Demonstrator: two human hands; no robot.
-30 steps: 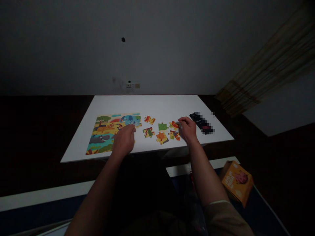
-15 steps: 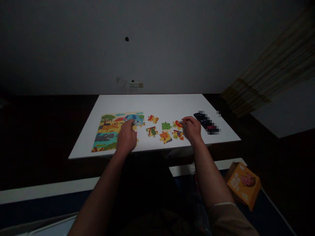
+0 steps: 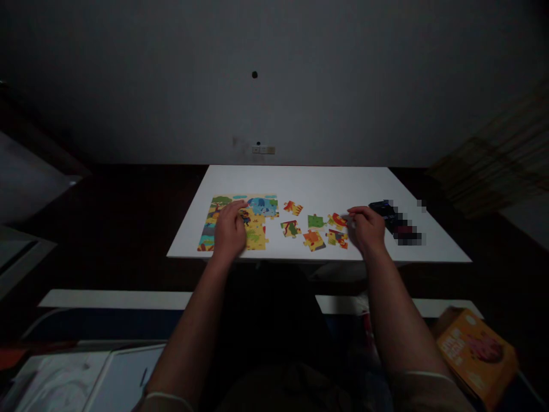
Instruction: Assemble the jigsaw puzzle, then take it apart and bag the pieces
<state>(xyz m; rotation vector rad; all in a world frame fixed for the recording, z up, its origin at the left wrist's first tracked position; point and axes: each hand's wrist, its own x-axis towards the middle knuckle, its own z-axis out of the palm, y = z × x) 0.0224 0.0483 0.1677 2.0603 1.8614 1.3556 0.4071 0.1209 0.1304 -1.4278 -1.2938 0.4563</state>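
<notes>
A colourful, partly assembled jigsaw puzzle lies on a white table. My left hand rests on top of it, fingers bent down onto the pieces. Several loose puzzle pieces are scattered to the right of the assembled part. My right hand sits just right of them, fingers curled, its fingertips at a red and yellow piece. Whether that piece is pinched or only touched is unclear.
A dark phone-like object, partly pixelated, lies right of my right hand. An orange puzzle box sits low at the right. White sheets or trays lie at the lower left. The room is dim.
The view has swung left, so table and hands sit further right in the picture. My left hand has slid further onto the assembled puzzle. My right hand stays by the loose pieces.
</notes>
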